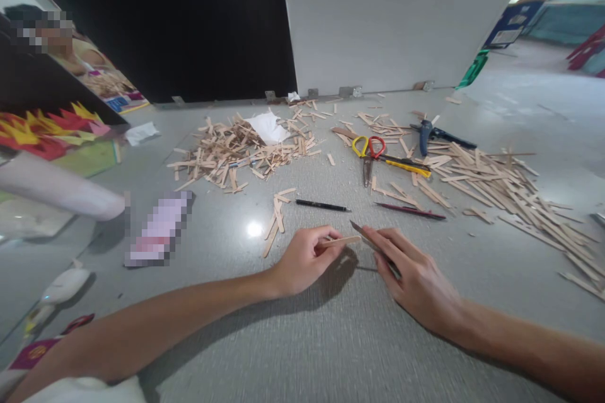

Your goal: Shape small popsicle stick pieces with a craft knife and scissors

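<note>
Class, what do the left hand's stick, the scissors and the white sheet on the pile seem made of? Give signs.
Stick: probably wood, plain and matt, from its pale tan colour. Scissors: grey, metal-looking blades; smooth red and yellow handles, likely plastic. Sheet: perhaps paper or tissue, matt white with creases.

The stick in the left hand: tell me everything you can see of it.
The stick is thin, flat and pale tan, apparently wood, with a rounded end showing. The left hand grips it between thumb and fingers, hiding its other end. It is held above the grey surface, pointing rightward toward a dark-tipped, blade-like tool in the right hand. Whether that tool touches it, I cannot tell.
</note>
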{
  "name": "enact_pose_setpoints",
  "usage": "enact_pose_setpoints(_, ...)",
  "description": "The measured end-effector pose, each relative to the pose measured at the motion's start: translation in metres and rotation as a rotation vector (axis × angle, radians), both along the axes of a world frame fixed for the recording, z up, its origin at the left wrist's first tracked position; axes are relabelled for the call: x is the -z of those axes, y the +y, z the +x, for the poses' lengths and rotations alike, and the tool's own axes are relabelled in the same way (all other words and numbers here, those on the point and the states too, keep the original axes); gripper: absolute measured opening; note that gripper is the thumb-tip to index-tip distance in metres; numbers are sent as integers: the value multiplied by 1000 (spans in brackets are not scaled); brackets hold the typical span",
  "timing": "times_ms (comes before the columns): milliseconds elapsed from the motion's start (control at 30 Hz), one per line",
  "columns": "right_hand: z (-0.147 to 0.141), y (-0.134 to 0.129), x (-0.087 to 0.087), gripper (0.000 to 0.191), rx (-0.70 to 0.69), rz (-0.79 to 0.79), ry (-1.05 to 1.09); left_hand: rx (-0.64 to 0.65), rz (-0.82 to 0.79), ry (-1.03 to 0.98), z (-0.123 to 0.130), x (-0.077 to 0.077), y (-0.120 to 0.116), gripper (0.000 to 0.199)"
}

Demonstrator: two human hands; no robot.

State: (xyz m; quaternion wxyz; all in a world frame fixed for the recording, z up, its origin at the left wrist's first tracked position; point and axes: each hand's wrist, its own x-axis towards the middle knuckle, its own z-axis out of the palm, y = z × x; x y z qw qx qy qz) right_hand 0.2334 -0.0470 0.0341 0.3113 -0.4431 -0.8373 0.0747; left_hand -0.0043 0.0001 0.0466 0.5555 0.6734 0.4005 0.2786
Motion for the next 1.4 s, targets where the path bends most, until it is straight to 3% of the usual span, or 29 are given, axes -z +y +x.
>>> enact_pose_setpoints(267, 0, 2, 0, 51, -14, 2, 2, 25, -11, -8, -2, -1, -2, 31)
enact_pose_setpoints(400, -1, 2, 1, 51, -21, 9, 1, -18, 224, 27, -3, -4, -5, 42)
enact_pose_setpoints(500, -1, 2, 2, 50, -18, 14, 7, -33, 296, 68, -2, -4, -7, 37)
enact_pose_setpoints(733, 0, 3, 2, 51, -15, -5, 20, -19, 221, 26, -2, 2, -6, 32)
enact_pose_setpoints(1000, 0, -2, -4, 42, 13, 124, 139, -54, 190, 28, -2, 4, -6, 34)
enact_pose_setpoints(1200, 1, -1, 0, 36, -45, 88, 121, -41, 176, 27, -3, 4, -6, 37)
enact_pose_setpoints(1400, 2, -2, 1, 44, -135, 11, 135, -35, 173, 22, -4, 4, -7, 35)
